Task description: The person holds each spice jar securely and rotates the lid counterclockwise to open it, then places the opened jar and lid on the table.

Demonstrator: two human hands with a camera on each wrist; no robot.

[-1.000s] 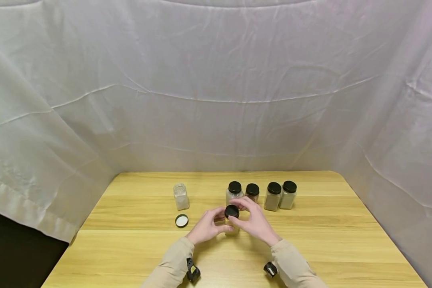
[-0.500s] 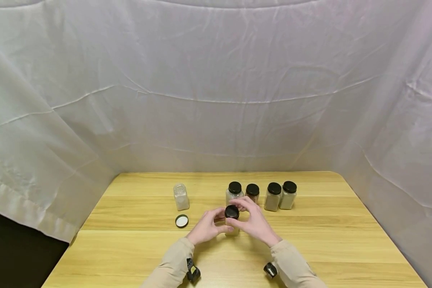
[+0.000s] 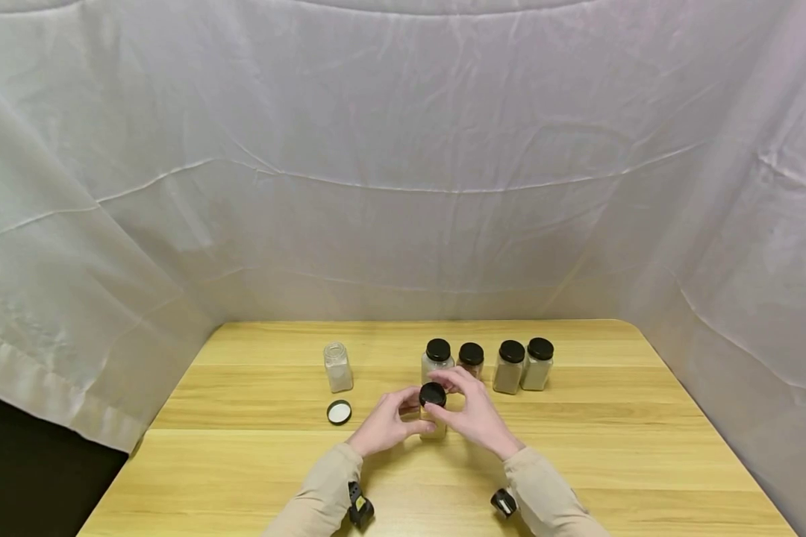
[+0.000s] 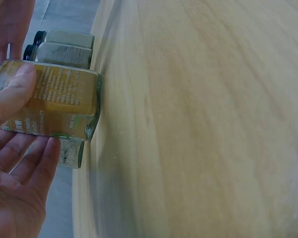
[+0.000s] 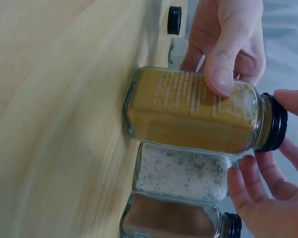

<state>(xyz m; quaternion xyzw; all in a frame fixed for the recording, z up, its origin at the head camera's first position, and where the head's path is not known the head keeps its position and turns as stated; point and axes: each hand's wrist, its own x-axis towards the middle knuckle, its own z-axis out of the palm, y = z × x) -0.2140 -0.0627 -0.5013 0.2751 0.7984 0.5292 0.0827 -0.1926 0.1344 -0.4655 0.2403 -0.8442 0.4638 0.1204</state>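
Note:
A square glass jar of turmeric powder [image 5: 188,114], yellow-brown with white print, stands upright on the table between my hands. My left hand [image 3: 388,424] grips its body, thumb on the near face and fingers behind. At the top, my right hand [image 3: 473,410] holds the black screw lid [image 5: 277,124] between thumb and fingers. The lid sits on the jar's neck. Left of the hands stands a lidless glass jar [image 3: 339,374] of pale contents. Its loose lid [image 3: 339,412] lies in front of it, white inside facing up.
Behind my hands is a row of capped jars: a speckled white one [image 5: 181,171], a brown one [image 5: 169,215], and a greyish pair, the left [image 3: 508,369] and the right [image 3: 537,367]. Grey-white cloth [image 3: 403,224] hangs around the wooden table [image 3: 611,447].
The right thumb shifts slightly back and forth at the near edge of the lid. The left hand and the turmeric jar stay in place.

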